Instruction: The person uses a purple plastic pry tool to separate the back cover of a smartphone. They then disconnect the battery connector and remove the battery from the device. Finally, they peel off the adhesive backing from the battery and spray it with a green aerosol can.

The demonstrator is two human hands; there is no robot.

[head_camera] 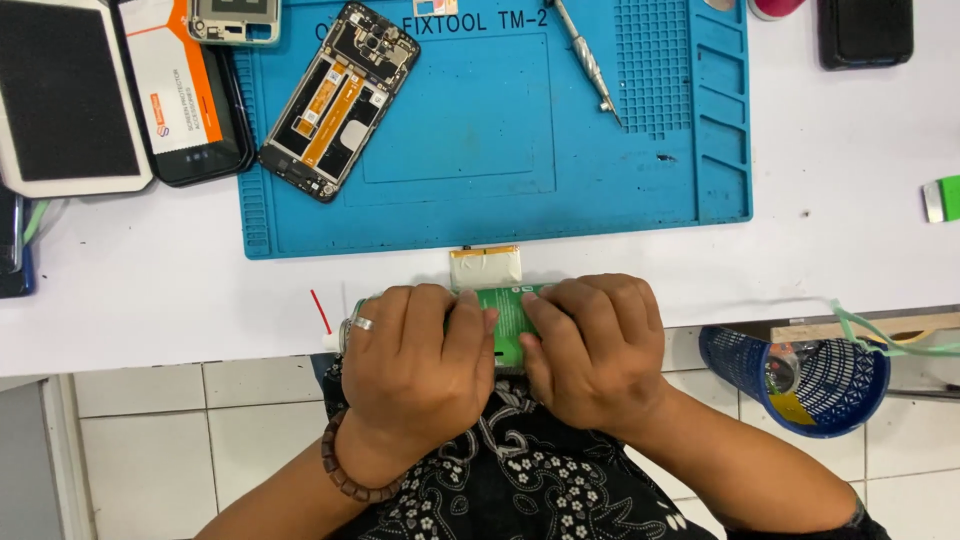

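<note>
A green pack (508, 318) was gripped by both hands at the desk's (150, 290) near edge. The left hand (415, 355) was clenched over its left end, the right hand (590, 345) over its right end, thumbs meeting across the middle. Only a strip of green was left visible between the fingers. A ring was seen on the left hand and a bead bracelet (345, 475) on the left wrist.

A small silver-wrapped cell (485, 266) was lying just beyond the pack, touching the near edge of the blue mat (500, 150). A thin red stick (320, 312) was lying just left of the left hand. An opened phone (340, 100) was placed at a tilt on the mat's left part, a metal tool (588, 60) on its upper right. A boxed screen protector (180, 85) and a black-topped pad (65, 95) were placed left of the mat. A blue mesh bin (800, 385) was seen below the desk edge on the right.
</note>
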